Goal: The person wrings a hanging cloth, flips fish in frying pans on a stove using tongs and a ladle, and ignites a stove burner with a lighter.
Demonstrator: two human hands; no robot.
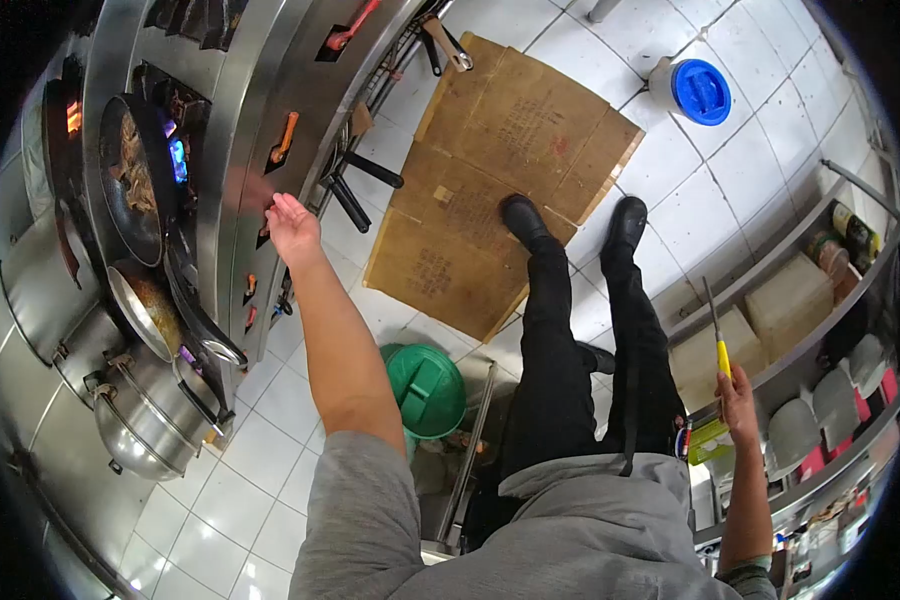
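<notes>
My left hand (293,229) reaches to the stove's steel front panel (245,190), beside a row of control knobs. Its fingers are together, at a knob that they partly cover; whether they grip it is unclear. An orange knob (288,133) sits farther up the panel. On the right, my right hand (738,405) is closed around the yellow handle of a long, thin dark tool (715,318), which points away from me. A black pan (120,205) with brown food is over a blue flame, and a smaller pan (130,300) sits nearer.
Pan handles jut out from the stove edge. A large steel pot (145,425) stands at the left. On the tiled floor are flattened cardboard (490,150), a green-lidded bin (425,388) and a blue-lidded bucket (700,92). Shelves with containers (790,300) line the right.
</notes>
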